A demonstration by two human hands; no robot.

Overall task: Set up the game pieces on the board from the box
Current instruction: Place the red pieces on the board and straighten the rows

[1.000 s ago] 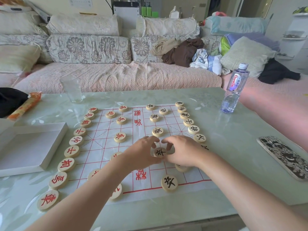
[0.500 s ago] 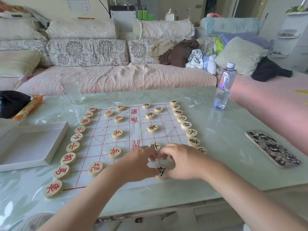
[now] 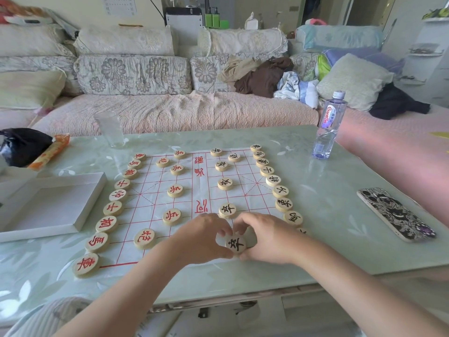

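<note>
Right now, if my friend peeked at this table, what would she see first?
Two hands meet at the near edge of the white paper board with red lines: the left hand and right hand together pinch a round wooden disc with a black character. Red-lettered wooden discs line the board's left edge and black-lettered wooden discs its right. A clear plastic water bottle stands at the pale green table's far right.

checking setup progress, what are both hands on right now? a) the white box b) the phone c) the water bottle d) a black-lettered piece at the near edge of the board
d: the left hand and right hand both pinch the black-lettered piece at the near edge of the board; the water bottle, white box and phone sit untouched.
</note>
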